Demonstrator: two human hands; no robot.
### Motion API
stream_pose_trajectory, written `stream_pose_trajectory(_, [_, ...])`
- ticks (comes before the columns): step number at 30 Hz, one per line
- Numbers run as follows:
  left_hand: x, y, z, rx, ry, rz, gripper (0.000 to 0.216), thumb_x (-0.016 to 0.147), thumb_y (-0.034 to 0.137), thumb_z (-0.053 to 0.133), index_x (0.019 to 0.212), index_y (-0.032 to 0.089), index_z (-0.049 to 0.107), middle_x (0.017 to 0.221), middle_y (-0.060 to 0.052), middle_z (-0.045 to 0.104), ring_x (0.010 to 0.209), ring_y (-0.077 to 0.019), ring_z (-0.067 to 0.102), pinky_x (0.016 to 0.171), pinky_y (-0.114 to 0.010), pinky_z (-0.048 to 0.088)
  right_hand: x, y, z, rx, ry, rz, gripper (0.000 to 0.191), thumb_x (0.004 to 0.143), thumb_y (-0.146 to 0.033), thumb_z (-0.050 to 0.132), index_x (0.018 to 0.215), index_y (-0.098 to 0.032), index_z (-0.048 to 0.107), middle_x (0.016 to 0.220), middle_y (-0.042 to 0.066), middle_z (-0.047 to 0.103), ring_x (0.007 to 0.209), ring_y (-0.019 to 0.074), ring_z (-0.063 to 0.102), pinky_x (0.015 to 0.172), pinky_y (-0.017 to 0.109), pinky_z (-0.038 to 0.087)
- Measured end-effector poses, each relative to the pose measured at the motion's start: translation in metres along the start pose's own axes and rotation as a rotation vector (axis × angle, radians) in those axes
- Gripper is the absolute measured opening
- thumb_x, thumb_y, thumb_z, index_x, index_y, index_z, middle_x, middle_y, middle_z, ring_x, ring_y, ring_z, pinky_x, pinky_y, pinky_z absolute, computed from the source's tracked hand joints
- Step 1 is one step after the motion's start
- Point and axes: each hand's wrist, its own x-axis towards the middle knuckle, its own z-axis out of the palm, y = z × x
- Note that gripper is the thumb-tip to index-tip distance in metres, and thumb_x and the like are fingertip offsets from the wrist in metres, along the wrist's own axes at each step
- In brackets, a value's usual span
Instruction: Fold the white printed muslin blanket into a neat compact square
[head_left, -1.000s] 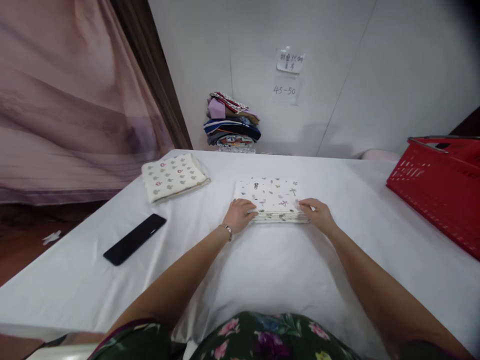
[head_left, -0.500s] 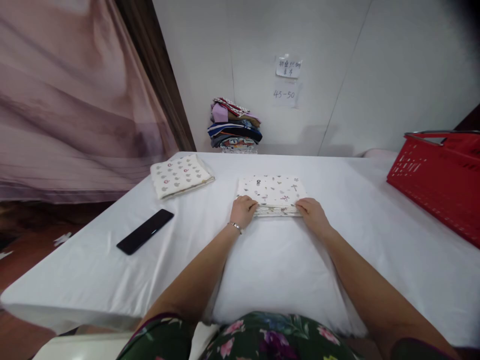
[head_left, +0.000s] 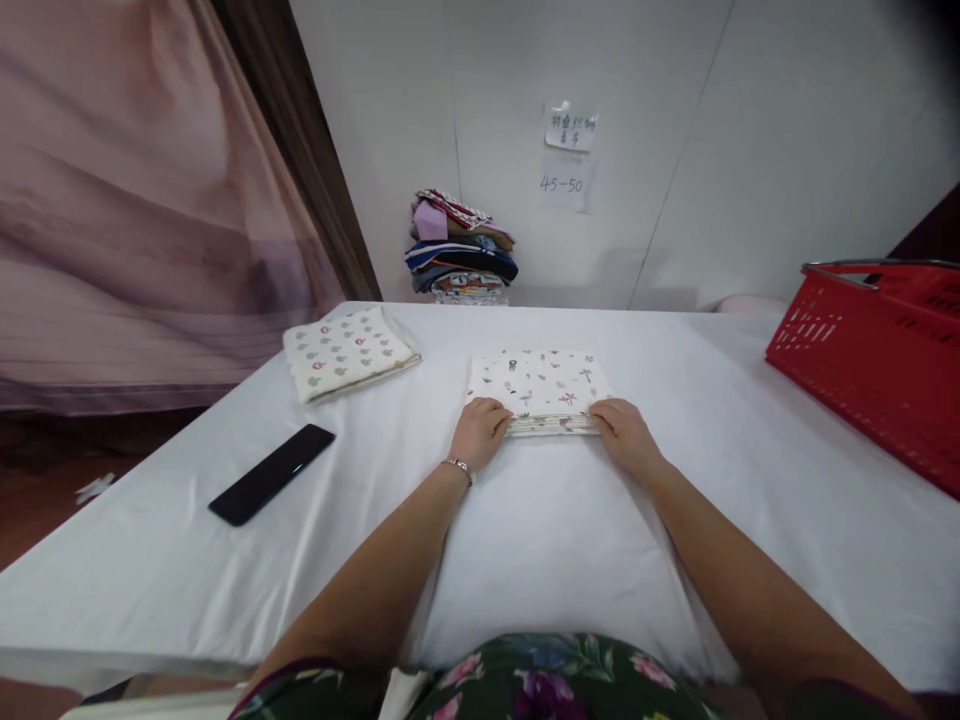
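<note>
A folded white cloth with small dark prints lies in the middle of the white table. My left hand grips its near left corner with the fingers curled over the edge. My right hand holds the near right corner the same way. A thin bracelet sits on my left wrist. Both forearms reach forward across the table.
A second folded cloth with grey and red prints lies at the back left. A black phone rests near the left edge. A red plastic basket stands at the right. A stack of folded clothes sits against the wall.
Both hands stay on the near corners of the printed cloth. Only the head camera has shifted slightly.
</note>
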Motion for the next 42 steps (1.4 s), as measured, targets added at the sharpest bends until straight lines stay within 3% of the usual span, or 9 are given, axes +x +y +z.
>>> stream_pose_trajectory(4, [0.001, -0.002, 0.001, 0.023, -0.033, 0.011, 0.019, 0.085, 0.029, 0.054, 0.098, 0.022, 0.065, 0.093, -0.004, 0.061, 0.090, -0.0188, 0.052, 0.082, -0.035, 0.042, 0.000, 0.000, 0.000, -0.040, -0.045, -0.013, 0.020, 0.089, -0.025, 0.046, 0.099, -0.020, 0.063, 0.100, 0.007, 0.063, 0.095, 0.0209, 0.054, 0.089, 0.039, 0.040])
stream_pose_trajectory(9, [0.006, -0.001, 0.000, 0.070, -0.083, -0.028, 0.018, 0.087, 0.028, 0.050, 0.087, 0.021, 0.067, 0.086, -0.004, 0.061, 0.085, -0.0183, 0.052, 0.079, -0.034, 0.041, 0.001, 0.007, 0.006, -0.034, -0.056, 0.020, 0.020, 0.089, -0.025, 0.046, 0.092, -0.020, 0.065, 0.097, 0.006, 0.064, 0.093, 0.0205, 0.055, 0.087, 0.039, 0.041])
stream_pose_trajectory(13, [0.008, 0.002, -0.003, 0.117, -0.035, -0.013, 0.022, 0.090, 0.028, 0.044, 0.086, 0.020, 0.065, 0.087, -0.004, 0.061, 0.085, -0.0181, 0.050, 0.077, -0.034, 0.039, 0.001, 0.008, 0.008, -0.035, 0.005, 0.029, 0.020, 0.089, -0.023, 0.044, 0.090, -0.019, 0.064, 0.097, 0.006, 0.064, 0.095, 0.0204, 0.054, 0.089, 0.040, 0.040])
stream_pose_trajectory(18, [0.005, 0.001, -0.005, 0.139, -0.032, 0.048, 0.023, 0.091, 0.028, 0.043, 0.086, 0.020, 0.064, 0.087, -0.004, 0.061, 0.084, -0.0176, 0.049, 0.077, -0.034, 0.039, 0.000, 0.005, 0.006, -0.055, -0.037, -0.020, 0.021, 0.089, -0.023, 0.044, 0.090, -0.020, 0.064, 0.097, 0.006, 0.063, 0.095, 0.0211, 0.054, 0.089, 0.040, 0.040])
stream_pose_trajectory(24, [0.001, -0.004, -0.004, 0.088, -0.098, 0.067, 0.019, 0.083, 0.034, 0.057, 0.093, 0.020, 0.064, 0.094, -0.004, 0.061, 0.088, -0.0189, 0.050, 0.078, -0.034, 0.041, -0.001, 0.003, 0.001, -0.065, -0.115, -0.041, 0.023, 0.088, -0.025, 0.047, 0.104, -0.020, 0.062, 0.103, 0.007, 0.062, 0.096, 0.0211, 0.053, 0.090, 0.039, 0.040])
stream_pose_trajectory(28, [0.000, -0.006, -0.004, 0.090, -0.111, 0.061, 0.017, 0.083, 0.029, 0.057, 0.096, 0.021, 0.064, 0.095, -0.005, 0.061, 0.088, -0.0193, 0.050, 0.078, -0.034, 0.041, -0.001, 0.005, 0.000, -0.083, -0.150, -0.068, 0.026, 0.088, -0.025, 0.047, 0.109, -0.020, 0.061, 0.107, 0.008, 0.061, 0.100, 0.0221, 0.053, 0.090, 0.040, 0.040])
stream_pose_trajectory(35, [0.006, -0.002, -0.008, 0.196, -0.038, 0.069, 0.020, 0.089, 0.029, 0.047, 0.093, 0.020, 0.064, 0.092, -0.005, 0.063, 0.088, -0.0199, 0.051, 0.077, -0.036, 0.040, 0.003, 0.002, 0.002, -0.082, -0.103, -0.055, 0.025, 0.090, -0.027, 0.044, 0.099, -0.019, 0.066, 0.100, 0.009, 0.064, 0.094, 0.0222, 0.056, 0.088, 0.041, 0.042])
stream_pose_trajectory(39, [0.005, -0.003, -0.008, 0.186, -0.111, 0.065, 0.016, 0.086, 0.027, 0.051, 0.089, 0.021, 0.066, 0.090, -0.005, 0.064, 0.088, -0.0197, 0.052, 0.078, -0.036, 0.041, 0.001, 0.002, 0.002, 0.006, -0.118, -0.031, 0.024, 0.088, -0.026, 0.047, 0.100, -0.021, 0.067, 0.103, 0.007, 0.064, 0.097, 0.0216, 0.056, 0.090, 0.041, 0.042])
stream_pose_trajectory(42, [0.003, -0.003, -0.008, 0.171, -0.130, 0.056, 0.016, 0.085, 0.027, 0.052, 0.089, 0.021, 0.066, 0.091, -0.005, 0.063, 0.089, -0.0199, 0.053, 0.079, -0.036, 0.042, -0.001, 0.009, -0.003, 0.148, 0.048, 0.126, 0.023, 0.085, -0.026, 0.049, 0.098, -0.021, 0.067, 0.107, 0.007, 0.063, 0.101, 0.0202, 0.056, 0.091, 0.038, 0.044])
